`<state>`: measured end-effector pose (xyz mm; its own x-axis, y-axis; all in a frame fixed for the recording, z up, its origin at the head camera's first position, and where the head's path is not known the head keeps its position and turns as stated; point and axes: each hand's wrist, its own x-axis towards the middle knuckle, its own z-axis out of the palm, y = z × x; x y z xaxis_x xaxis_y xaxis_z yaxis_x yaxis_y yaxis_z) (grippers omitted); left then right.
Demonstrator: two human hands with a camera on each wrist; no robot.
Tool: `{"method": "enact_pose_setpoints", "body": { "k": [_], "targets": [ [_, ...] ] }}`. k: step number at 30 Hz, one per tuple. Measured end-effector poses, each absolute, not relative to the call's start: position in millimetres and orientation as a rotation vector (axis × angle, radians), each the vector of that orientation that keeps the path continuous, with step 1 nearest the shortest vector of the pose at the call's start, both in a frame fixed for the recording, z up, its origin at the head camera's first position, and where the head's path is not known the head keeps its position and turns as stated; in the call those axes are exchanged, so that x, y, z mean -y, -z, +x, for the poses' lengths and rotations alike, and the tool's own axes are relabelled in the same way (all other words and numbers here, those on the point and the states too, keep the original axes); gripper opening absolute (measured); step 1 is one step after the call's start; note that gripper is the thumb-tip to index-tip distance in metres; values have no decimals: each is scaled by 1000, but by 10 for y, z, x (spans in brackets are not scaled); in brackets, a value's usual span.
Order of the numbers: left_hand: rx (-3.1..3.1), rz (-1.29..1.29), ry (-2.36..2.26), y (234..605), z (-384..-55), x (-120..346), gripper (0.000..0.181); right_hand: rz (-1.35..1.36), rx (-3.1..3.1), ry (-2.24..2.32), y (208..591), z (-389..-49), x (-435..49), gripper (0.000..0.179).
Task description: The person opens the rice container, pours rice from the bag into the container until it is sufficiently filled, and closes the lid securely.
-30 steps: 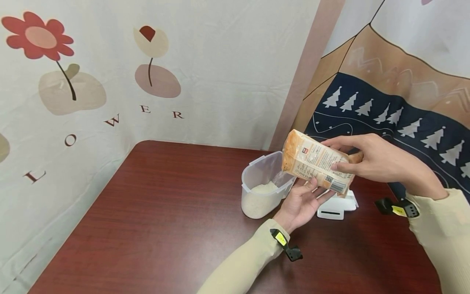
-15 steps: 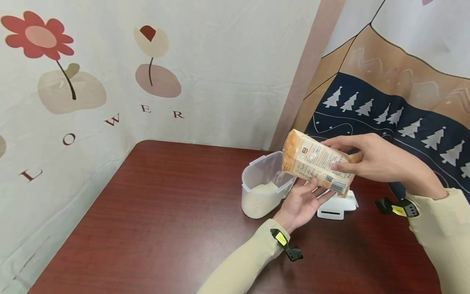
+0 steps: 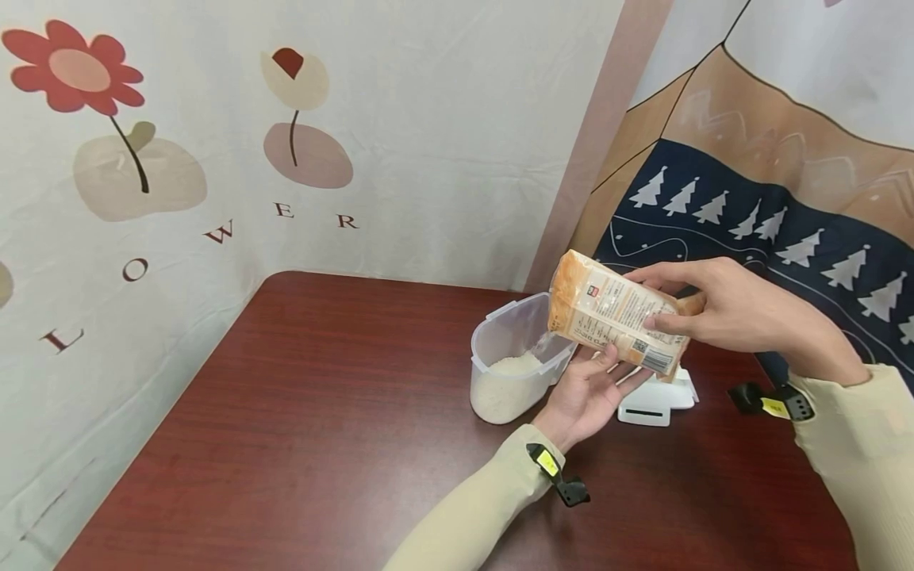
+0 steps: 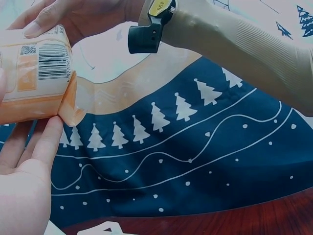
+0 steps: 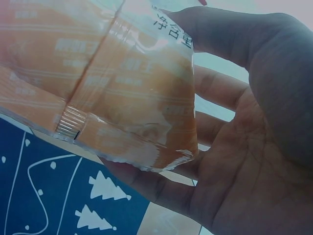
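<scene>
An orange-and-white plastic food packet [image 3: 617, 313] is held tilted, its left end lower over a translucent plastic container [image 3: 481, 345]. White grains like rice [image 3: 517, 365] lie in that container. Something clear shows at the packet's lower left end; whether plastic film or falling grains, I cannot tell. My right hand [image 3: 728, 305] grips the packet's right end, thumb on the printed front, fingers over the top edge. My left hand [image 3: 581, 396] holds it from below, thumb against the front and fingers under it. In the right wrist view the packet's orange back [image 5: 132, 93] shows a seam.
A white plastic piece [image 3: 646, 408] with a dark slot lies on the brown table [image 3: 321, 412], partly behind my left hand. Behind the table hang a flower-print cloth [image 3: 428, 143] and a navy cloth with white trees [image 3: 757, 230].
</scene>
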<state>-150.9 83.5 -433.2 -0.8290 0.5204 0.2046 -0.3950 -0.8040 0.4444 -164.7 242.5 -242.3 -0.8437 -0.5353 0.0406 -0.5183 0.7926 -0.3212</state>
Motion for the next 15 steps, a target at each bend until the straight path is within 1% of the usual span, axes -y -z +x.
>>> {"method": "enact_pose_setpoints", "body": {
  "k": [15],
  "targets": [
    [-538, 428, -2560, 4315, -1499, -835, 51, -844, -2905, 516, 2411, -1636, -2411, 56]
  ]
}}
